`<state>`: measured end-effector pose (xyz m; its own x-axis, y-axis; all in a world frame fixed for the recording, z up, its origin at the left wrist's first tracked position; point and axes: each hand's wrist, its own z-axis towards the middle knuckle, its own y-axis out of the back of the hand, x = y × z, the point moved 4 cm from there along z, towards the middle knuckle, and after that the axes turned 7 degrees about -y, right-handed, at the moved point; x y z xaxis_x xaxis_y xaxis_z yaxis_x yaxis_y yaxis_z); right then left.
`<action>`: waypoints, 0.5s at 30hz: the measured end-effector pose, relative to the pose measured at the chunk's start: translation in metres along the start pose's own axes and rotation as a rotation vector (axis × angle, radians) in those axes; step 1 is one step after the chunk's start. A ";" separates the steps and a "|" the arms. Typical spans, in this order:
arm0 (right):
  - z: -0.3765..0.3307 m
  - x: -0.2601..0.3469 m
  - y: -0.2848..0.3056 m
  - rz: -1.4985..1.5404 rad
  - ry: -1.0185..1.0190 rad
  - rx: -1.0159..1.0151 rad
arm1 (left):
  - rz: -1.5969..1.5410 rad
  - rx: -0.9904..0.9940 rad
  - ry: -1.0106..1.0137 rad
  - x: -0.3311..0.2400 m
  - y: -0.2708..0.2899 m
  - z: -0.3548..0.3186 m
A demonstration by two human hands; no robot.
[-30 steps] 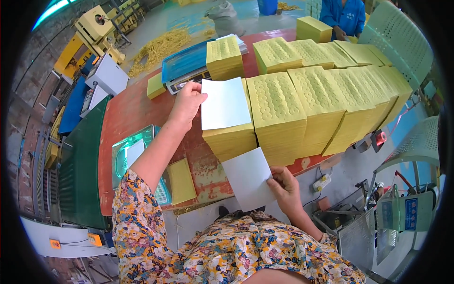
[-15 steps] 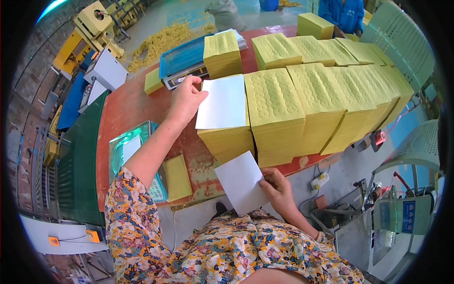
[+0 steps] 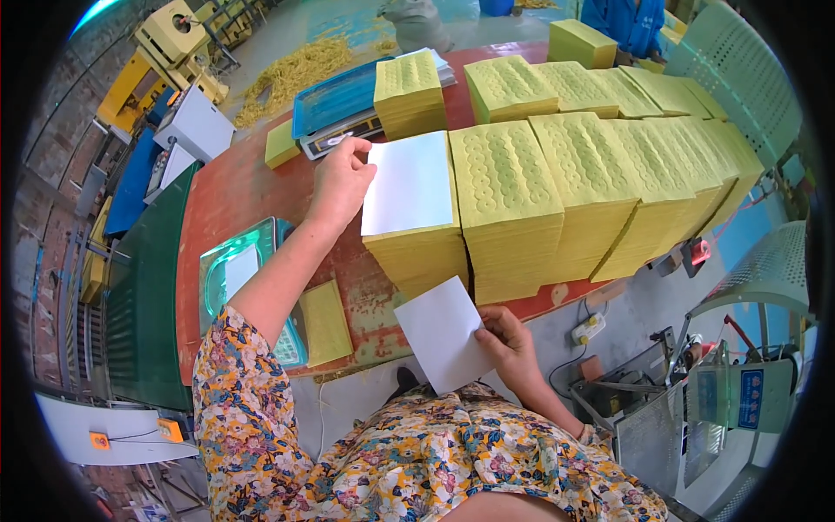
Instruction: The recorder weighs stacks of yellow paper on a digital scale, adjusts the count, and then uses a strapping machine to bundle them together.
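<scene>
A white paper sheet [image 3: 409, 184] lies on top of the nearest left stack of yellow paper [image 3: 416, 261]. My left hand [image 3: 344, 178] reaches over the table to that sheet's upper left edge, thumb and forefinger closed on it. Close to my body, my right hand [image 3: 509, 341] pinches a second white sheet [image 3: 442, 335] by its right edge, thumb on top. This sheet is tilted and hangs in front of the table edge. Beside the left stack stands another yellow paper stack [image 3: 509, 174], its top embossed with rows of round coin shapes.
More yellow stacks [image 3: 583, 165] run to the right, with another row behind. On the red table [image 3: 235, 191] are a teal scale [image 3: 296, 341], a flat yellow bundle [image 3: 325, 324] and a blue tray [image 3: 339, 100]. A person in blue [image 3: 628, 26] is at the far side.
Almost nothing differs. My left hand and the sheet under it have shifted very slightly upward in the picture; the right hand still grips its sheet.
</scene>
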<state>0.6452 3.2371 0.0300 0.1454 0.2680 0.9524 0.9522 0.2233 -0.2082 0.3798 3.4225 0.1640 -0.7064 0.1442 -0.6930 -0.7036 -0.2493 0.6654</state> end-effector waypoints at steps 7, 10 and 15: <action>-0.001 -0.001 0.003 0.022 -0.002 -0.002 | 0.072 0.015 -0.006 -0.004 0.004 -0.002; -0.001 -0.001 0.002 0.030 -0.017 0.000 | 0.272 -0.055 -0.123 -0.010 0.015 0.000; 0.004 -0.021 0.008 0.064 -0.039 -0.019 | 0.453 -0.092 -0.794 -0.060 -0.016 0.010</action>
<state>0.6490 3.2373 0.0077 0.1957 0.3179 0.9277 0.9465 0.1864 -0.2636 0.4330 3.4277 0.1977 -0.7823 0.6212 0.0457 -0.3618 -0.5129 0.7785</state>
